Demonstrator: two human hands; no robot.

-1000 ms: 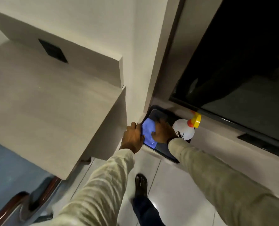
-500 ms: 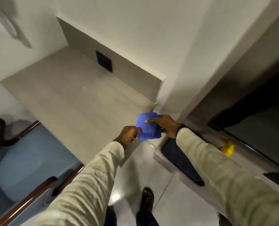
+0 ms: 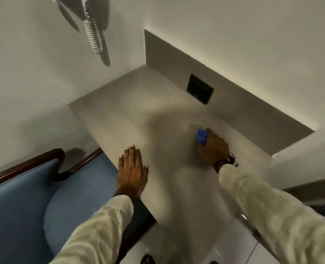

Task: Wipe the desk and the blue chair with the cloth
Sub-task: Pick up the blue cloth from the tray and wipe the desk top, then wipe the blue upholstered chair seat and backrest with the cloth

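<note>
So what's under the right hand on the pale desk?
A crumpled blue cloth pokes out past the right hand, against the pale desk. The rest of the cloth is covered.

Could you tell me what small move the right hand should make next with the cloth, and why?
Probably sweep the blue cloth leftward across the desk: the right hand presses it near the back panel, while the left hand lies flat at the front edge.
</note>
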